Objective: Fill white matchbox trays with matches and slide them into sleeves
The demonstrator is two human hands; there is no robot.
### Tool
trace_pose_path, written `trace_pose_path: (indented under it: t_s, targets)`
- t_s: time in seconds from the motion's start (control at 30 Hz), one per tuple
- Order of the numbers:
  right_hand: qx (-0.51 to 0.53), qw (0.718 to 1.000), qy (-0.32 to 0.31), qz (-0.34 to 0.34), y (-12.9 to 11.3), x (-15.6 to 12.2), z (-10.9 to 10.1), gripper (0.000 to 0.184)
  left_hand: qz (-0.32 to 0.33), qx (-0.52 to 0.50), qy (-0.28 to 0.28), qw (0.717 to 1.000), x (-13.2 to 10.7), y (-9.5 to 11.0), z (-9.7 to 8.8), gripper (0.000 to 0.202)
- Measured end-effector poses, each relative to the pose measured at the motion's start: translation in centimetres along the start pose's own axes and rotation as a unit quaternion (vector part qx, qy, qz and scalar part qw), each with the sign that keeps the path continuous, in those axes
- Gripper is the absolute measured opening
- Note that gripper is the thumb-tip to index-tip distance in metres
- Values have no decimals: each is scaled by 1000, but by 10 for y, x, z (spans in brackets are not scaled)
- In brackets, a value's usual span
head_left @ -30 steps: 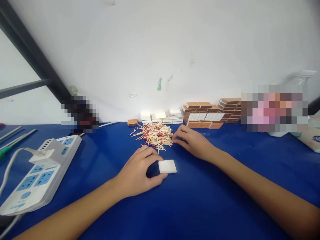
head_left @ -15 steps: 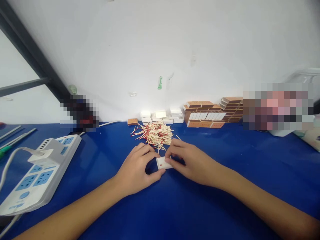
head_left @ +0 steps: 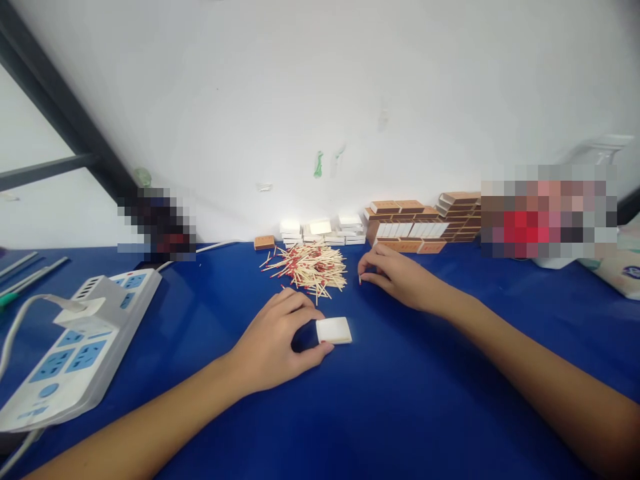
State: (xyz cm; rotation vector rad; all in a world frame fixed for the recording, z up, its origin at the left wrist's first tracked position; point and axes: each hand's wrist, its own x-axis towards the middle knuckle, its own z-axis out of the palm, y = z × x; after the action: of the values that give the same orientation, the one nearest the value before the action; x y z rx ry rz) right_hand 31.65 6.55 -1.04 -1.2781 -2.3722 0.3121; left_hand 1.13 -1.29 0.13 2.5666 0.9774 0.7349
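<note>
My left hand (head_left: 287,337) grips the left end of a small white matchbox tray (head_left: 335,330) between thumb and fingers, on the blue table. A match with a red head (head_left: 360,281) is pinched in the fingertips of my right hand (head_left: 393,277), which is beyond the tray and to its right. To the left of that hand lies a loose heap of wooden matches (head_left: 313,267) with red heads, pointing many ways. How much is inside the tray I cannot make out.
Against the wall stand a brown matchbox (head_left: 264,243), stacked white trays (head_left: 350,230) and a wall of stacked brown matchboxes (head_left: 415,227). A white power strip (head_left: 85,353) with a plugged-in cable is on the left. A tissue pack (head_left: 620,267) sits at far right.
My right hand has left the tray and moved away and to the right, beside the heap, where it now pinches a match. My left hand keeps hold of the tray.
</note>
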Motion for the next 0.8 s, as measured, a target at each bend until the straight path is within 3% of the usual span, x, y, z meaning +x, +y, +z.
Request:
trace_pose_path:
  t_s: [0.13, 0.27, 0.47, 0.57, 0.67, 0.8]
  targets:
    - [-3, 1000, -14, 26, -2, -2, -1, 19, 0, -3, 1, 1000, 1, -1, 0, 28]
    - [8, 1000, -4, 16, -5, -2, 2, 13, -1, -5, 4, 1000, 0, -2, 1, 27]
    - [-1, 999, -13, 33, -10, 0, 0, 19, 0, -3, 3, 1000, 0, -3, -1, 25]
    - [43, 999, -2, 26, -31, -5, -3, 19, -3, 6, 8, 1000, 1, -3, -1, 24]
    - [83, 997, -3, 0, -68, -14, -3, 20, -10, 13, 14, 1000, 2, -3, 0, 25]
    - [81, 994, -60, -31, -105, -24, 4, 15, -9, 16, 11, 1000, 1, -2, -1, 25]
